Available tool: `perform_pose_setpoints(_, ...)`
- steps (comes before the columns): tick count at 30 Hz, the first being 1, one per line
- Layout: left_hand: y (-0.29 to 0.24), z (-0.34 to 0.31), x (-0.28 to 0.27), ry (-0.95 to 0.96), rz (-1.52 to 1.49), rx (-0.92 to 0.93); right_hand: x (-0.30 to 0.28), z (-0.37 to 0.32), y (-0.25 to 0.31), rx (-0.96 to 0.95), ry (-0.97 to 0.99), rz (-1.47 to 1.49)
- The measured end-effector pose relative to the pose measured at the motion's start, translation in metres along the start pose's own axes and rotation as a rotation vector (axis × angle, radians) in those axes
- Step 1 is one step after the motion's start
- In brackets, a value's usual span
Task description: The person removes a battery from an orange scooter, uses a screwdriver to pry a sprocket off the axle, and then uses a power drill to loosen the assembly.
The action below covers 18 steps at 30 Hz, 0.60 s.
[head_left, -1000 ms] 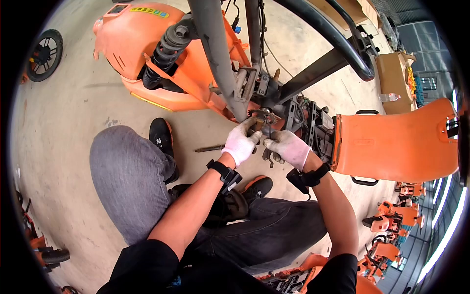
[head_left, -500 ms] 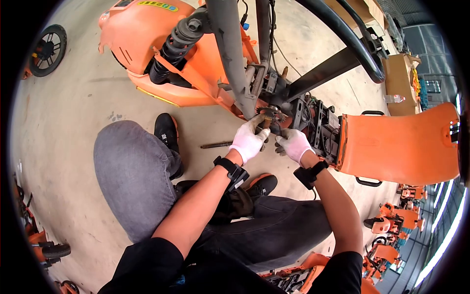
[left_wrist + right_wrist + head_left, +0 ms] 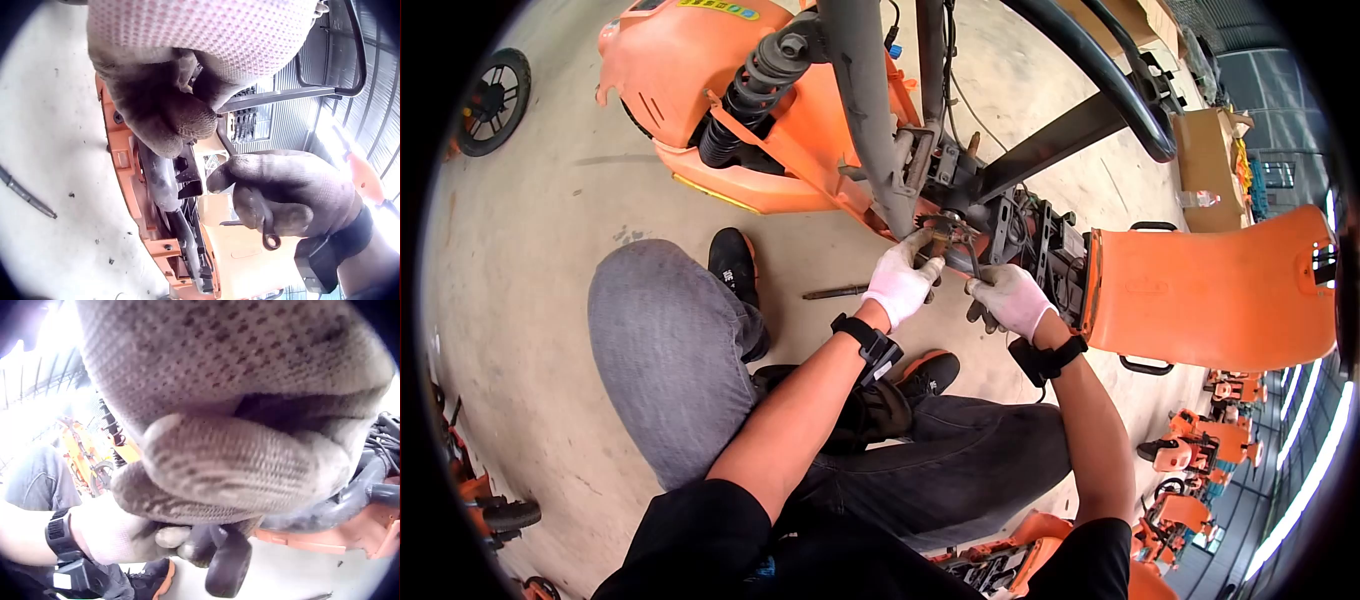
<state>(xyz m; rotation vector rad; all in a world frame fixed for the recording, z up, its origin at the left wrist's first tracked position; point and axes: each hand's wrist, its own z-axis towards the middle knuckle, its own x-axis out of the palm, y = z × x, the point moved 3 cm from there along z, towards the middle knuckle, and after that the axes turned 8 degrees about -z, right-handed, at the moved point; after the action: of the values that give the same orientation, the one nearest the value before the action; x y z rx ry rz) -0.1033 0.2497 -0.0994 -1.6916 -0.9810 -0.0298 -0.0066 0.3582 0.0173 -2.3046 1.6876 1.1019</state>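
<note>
In the head view my right hand [image 3: 1010, 297], in a white glove, grips a dark ring spanner [image 3: 271, 240]. One ring end sticks out below its curled fingers in the left wrist view, and the shank points up toward the left hand. My gloved left hand [image 3: 903, 283] pinches a brownish metal piece [image 3: 940, 246] with thumb and forefinger, just below a toothed sprocket [image 3: 941, 222]. This sprocket sits at the foot of a grey frame tube [image 3: 862, 120] on an orange vehicle. In the left wrist view the left fingertips hide most of what they hold.
A dark rod [image 3: 835, 292] lies on the floor left of the hands. The orange body shell [image 3: 685, 75] and black shock absorber [image 3: 750, 100] are at upper left; a wide orange panel [image 3: 1200, 295] extends right. Cardboard boxes [image 3: 1208, 160] stand behind. Several orange vehicles line the right side.
My right hand has shifted right and apart from the left hand, and the spanner shank now slants up between them. The left hand stays by the sprocket. The head view has shifted slightly.
</note>
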Motion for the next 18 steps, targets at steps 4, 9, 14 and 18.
perform_pose_setpoints(4,-0.001,0.0,0.0,-0.009,0.001,0.005,0.002,-0.002,0.006,-0.025,-0.067,-0.058)
perform_pose_setpoints(9,-0.005,-0.001,0.001,-0.007,0.007,-0.005,0.008,0.005,0.003,-0.103,-0.134,-0.191)
perform_pose_setpoints(14,-0.004,-0.001,0.0,-0.027,0.044,0.009,0.008,0.006,0.009,-0.114,-0.134,-0.227)
perform_pose_setpoints(18,-0.005,-0.002,0.0,-0.041,0.034,0.024,0.008,0.002,0.018,-0.126,0.023,0.036)
